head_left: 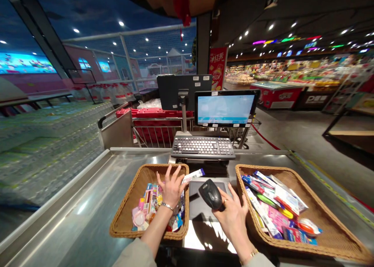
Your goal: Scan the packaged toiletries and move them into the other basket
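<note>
My left hand [172, 187] is over the left wicker basket [122, 216], palm down. Pinched at its thumb side is a narrow white and purple carton [193, 175] with a barcode, jutting right past the basket rim. My right hand [233, 214] grips a black handheld barcode scanner [210, 193] between the two baskets, its head tilted toward the carton; the handle is mostly hidden by the hand. Small packaged goods [149, 200] lie in the left basket below my left hand. The right wicker basket [330, 208] holds several toothbrush packs and long cartons [271, 193].
Behind the baskets stand a keyboard [203, 147], a lit monitor [224, 109] and a second screen [182, 91] facing away. A metal counter [87, 204] extends left. Beyond are a shopping cart [154, 132], stacked bottle packs [58, 150] and a red freezer [277, 95].
</note>
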{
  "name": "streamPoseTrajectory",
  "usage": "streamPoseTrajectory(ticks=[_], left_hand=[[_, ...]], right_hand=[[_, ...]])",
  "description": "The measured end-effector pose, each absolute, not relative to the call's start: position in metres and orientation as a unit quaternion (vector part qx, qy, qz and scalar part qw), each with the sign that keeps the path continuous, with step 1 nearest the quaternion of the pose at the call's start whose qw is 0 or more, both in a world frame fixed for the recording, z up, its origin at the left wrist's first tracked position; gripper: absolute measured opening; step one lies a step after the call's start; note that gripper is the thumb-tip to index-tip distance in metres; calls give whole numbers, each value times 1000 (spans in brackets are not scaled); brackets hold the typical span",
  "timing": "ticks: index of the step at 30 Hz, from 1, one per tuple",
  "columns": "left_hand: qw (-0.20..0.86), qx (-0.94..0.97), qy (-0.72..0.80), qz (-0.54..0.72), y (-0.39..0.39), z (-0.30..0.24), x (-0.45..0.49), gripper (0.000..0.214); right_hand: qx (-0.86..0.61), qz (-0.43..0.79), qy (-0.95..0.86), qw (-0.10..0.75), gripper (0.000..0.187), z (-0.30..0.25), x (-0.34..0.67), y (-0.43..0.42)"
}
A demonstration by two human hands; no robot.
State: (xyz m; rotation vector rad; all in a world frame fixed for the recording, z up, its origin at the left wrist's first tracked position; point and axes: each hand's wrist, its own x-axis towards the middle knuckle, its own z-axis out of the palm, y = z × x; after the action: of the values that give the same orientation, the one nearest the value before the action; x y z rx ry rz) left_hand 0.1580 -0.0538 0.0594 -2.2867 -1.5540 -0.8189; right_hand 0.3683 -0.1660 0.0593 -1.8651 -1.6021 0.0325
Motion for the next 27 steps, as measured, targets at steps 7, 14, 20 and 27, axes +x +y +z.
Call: streamPoseTrajectory(ticks=[7, 14, 20, 27], left_hand=[[125, -789, -527, -289, -51, 56, 162, 27], [123, -792, -525, -286, -49, 56, 166, 27], [134, -787, -501, -334, -44, 52, 174, 24], [154, -781, -470, -381, -42, 60, 191, 18]], right_hand=[[-710, 30, -623, 326, 32, 58, 372, -166], [-704, 15, -634, 321, 29, 57, 375, -167], [-708, 1, -623, 332, 28, 53, 383, -168], [-730, -43, -583, 353, 29, 56, 395, -176]])
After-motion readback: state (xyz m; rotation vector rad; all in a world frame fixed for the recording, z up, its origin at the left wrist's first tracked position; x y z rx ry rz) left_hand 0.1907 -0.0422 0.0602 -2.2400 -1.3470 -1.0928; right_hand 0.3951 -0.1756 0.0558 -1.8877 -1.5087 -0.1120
